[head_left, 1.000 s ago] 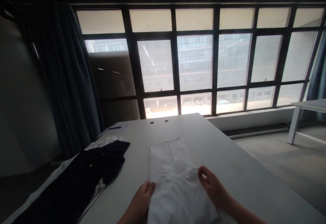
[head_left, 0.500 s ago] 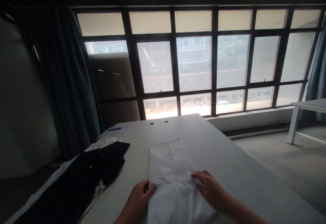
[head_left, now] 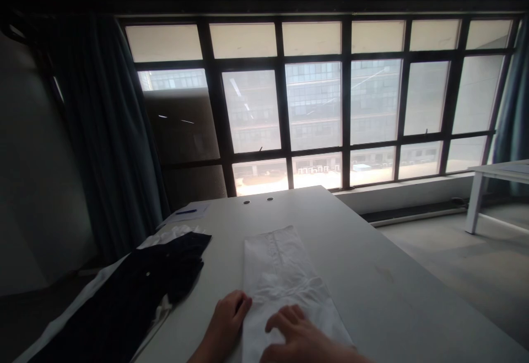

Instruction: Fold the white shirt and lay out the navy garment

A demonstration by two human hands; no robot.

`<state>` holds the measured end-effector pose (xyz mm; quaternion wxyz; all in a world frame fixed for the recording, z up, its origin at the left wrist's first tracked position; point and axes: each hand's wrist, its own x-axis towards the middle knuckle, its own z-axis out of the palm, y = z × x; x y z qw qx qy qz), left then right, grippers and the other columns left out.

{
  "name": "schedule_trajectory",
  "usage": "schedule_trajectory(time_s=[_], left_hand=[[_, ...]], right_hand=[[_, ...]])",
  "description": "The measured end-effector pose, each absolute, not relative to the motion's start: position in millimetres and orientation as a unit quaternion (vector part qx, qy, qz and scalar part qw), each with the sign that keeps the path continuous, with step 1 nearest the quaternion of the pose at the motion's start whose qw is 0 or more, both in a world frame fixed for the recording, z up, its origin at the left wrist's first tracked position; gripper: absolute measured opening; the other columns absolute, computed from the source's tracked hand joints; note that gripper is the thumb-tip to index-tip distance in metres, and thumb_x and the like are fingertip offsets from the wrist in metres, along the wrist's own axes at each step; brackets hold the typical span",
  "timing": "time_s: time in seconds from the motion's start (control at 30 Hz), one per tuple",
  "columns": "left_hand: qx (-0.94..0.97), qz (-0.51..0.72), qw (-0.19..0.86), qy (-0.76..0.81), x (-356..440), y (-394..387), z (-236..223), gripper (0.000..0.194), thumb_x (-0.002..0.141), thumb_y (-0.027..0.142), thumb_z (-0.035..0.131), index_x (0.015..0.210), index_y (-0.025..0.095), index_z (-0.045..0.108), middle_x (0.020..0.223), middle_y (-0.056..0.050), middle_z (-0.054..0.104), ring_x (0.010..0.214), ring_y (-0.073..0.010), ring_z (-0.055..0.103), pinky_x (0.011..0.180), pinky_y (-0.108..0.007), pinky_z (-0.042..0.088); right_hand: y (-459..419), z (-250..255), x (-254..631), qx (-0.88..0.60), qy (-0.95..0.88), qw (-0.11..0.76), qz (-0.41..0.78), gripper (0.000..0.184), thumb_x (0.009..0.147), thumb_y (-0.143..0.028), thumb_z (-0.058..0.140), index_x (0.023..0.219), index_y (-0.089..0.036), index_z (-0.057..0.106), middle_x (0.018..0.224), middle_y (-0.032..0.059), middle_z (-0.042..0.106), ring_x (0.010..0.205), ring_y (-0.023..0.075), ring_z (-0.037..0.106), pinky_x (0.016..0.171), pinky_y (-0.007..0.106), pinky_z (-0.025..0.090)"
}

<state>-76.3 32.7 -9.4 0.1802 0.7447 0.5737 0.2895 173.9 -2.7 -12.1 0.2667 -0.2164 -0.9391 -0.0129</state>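
Right hand (head_left: 295, 335): in it comes from the 3 o'clock edge, now over the cloth, fingers loosely bent, thumb apart
Left hand (head_left: 226, 319): at the 9 o'clock edge, fingers close to thumb; can't tell if pinching
Folded white garment (head_left: 275, 255): stretches 12 to 6, far end beyond both hands, right nearer its centreline
Surface (head_left: 359, 275): white, dark garment (head_left: 136, 280) towards 10
Room: windows (head_left: 314, 104) at 12

Your tabletop (head_left: 355, 261) looks smooth, with a faint sheen. Before you, the folded white piece (head_left: 275, 266) is matt cloth, creased across its middle. Along the tabletop's left edge you have dull cloth in the dark garment (head_left: 119, 291); near the far left corner, flat matt paper (head_left: 200, 213).
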Motion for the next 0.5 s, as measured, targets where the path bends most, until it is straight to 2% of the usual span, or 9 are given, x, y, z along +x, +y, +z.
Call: schedule_trajectory(time_s=[0.07, 0.1, 0.23, 0.3, 0.43, 0.5], left_hand=[[0.743, 0.292, 0.180, 0.574, -75.7, 31.5, -9.1, 0.047, 0.097, 0.057, 0.043, 0.076, 0.021, 0.063, 0.078, -0.004, 0.068, 0.075, -0.0197, 0.059, 0.072, -0.029, 0.041], [0.741, 0.290, 0.179, 0.579, -75.4, 31.4, -9.2, 0.046, 0.096, 0.057, 0.045, 0.076, 0.021, 0.064, 0.078, -0.004, 0.069, 0.076, -0.0199, 0.060, 0.072, -0.029, 0.041], [0.738, 0.264, 0.163, 0.599, -74.7, 33.5, -10.5, 0.038, 0.091, 0.054, 0.052, 0.073, 0.022, 0.063, 0.077, -0.003, 0.069, 0.076, -0.0197, 0.060, 0.072, -0.029, 0.042], [0.742, 0.253, 0.155, 0.602, -74.9, 35.5, -11.3, 0.036, 0.091, 0.050, 0.051, 0.072, 0.022, 0.062, 0.077, -0.003, 0.069, 0.076, -0.0193, 0.059, 0.072, -0.029, 0.041], [0.747, 0.233, 0.143, 0.606, -74.9, 38.7, -13.0, 0.032, 0.090, 0.047, 0.051, 0.072, 0.022, 0.061, 0.078, -0.003, 0.069, 0.077, -0.0197, 0.059, 0.073, -0.030, 0.040], [0.746, 0.226, 0.138, 0.611, -74.7, 39.3, -13.7, 0.030, 0.090, 0.045, 0.052, 0.073, 0.022, 0.061, 0.080, -0.003, 0.069, 0.080, -0.0200, 0.060, 0.075, -0.030, 0.040]], right_hand=[[5.9, -28.0, 130.6, -0.201, -0.938, 0.272, -0.070, 0.034, 0.089, -0.059, 0.069, 0.097, -0.027, 0.068, 0.099, -0.0004, 0.070, 0.091, 0.0186, 0.058, 0.086, 0.033, 0.045], [9.6, -32.7, 112.1, -0.181, -0.942, 0.264, -0.103, 0.035, 0.090, -0.059, 0.067, 0.094, -0.024, 0.067, 0.093, -0.0010, 0.070, 0.086, 0.0179, 0.057, 0.085, 0.033, 0.045], [17.2, -33.2, 70.5, -0.102, -0.941, 0.238, -0.218, 0.030, 0.097, -0.050, 0.060, 0.087, -0.022, 0.065, 0.095, 0.0006, 0.069, 0.100, 0.0225, 0.056, 0.093, 0.041, 0.043], [19.6, -29.5, 64.5, -0.074, -0.942, 0.229, -0.233, 0.029, 0.098, -0.048, 0.060, 0.084, -0.023, 0.065, 0.096, 0.0001, 0.069, 0.099, 0.0228, 0.055, 0.093, 0.043, 0.043], [22.8, -22.6, 61.1, -0.058, -0.957, 0.188, -0.215, 0.039, 0.093, -0.053, 0.066, 0.071, -0.021, 0.063, 0.086, -0.0021, 0.067, 0.079, 0.0182, 0.051, 0.082, 0.039, 0.044], [19.9, -17.6, 61.0, -0.040, -0.962, 0.182, -0.199, 0.040, 0.090, -0.050, 0.070, 0.066, -0.020, 0.061, 0.082, -0.0032, 0.066, 0.076, 0.0170, 0.049, 0.080, 0.038, 0.044]])
